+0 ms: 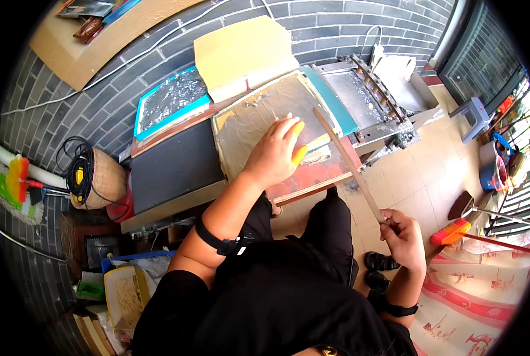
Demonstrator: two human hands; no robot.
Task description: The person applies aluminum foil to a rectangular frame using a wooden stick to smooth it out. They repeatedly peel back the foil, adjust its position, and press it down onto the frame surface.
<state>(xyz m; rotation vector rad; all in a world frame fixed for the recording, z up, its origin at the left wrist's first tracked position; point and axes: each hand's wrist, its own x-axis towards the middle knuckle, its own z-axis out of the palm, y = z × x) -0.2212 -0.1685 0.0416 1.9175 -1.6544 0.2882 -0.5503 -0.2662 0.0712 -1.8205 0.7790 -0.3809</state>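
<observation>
Gripping a long flat stick (349,162), the closed right hand (402,235) sits right of centre, while the loosely open, seemingly empty left hand (274,153) is over the brown sheet (239,135) mid-frame, spread out but creased, suggesting work only partway done.

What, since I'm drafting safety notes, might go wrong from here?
The long stick, gripped by the right hand only near one end, could swing or slip and knock the left hand, which is fairly close to its far part. The creased brown sheet beneath the left hand might wrinkle further or tear if dragged.
</observation>
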